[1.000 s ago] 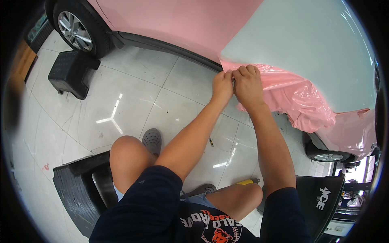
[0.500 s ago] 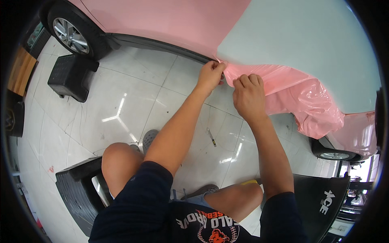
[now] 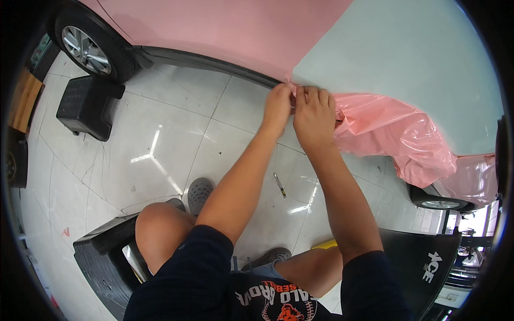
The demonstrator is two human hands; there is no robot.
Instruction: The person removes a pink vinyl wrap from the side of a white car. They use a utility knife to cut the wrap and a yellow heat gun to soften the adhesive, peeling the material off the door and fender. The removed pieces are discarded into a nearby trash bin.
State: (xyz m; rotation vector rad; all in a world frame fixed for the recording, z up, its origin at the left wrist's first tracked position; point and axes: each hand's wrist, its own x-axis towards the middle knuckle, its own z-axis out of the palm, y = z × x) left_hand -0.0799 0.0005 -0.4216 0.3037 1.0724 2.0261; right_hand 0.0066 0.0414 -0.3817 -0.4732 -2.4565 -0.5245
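Glossy pink vinyl film (image 3: pixel 399 125) hangs loose and crumpled from the lower edge of a pale grey-blue car panel (image 3: pixel 401 59). At the bottom corner where the pink-covered door (image 3: pixel 225 32) meets this panel, my left hand (image 3: pixel 278 107) is closed in a pinch on the film. Right beside it, my right hand (image 3: pixel 315 115) has its fingers curled over the film's edge, nearly touching the left. The fingertips of both hands are partly hidden behind the knuckles and film.
A dark sill (image 3: pixel 209 65) runs along the car's bottom to a wheel (image 3: pixel 88 51). A black step stool (image 3: pixel 85 107) stands near it. On the tiled floor lies a slim cutter knife (image 3: pixel 279 185). Black plastic (image 3: pixel 409 267) stands at lower right, another black stool (image 3: pixel 104 267) at lower left.
My right hand has moved left and slightly up along the film, up against my left hand. The left hand stays at the corner. The view has shifted slightly.
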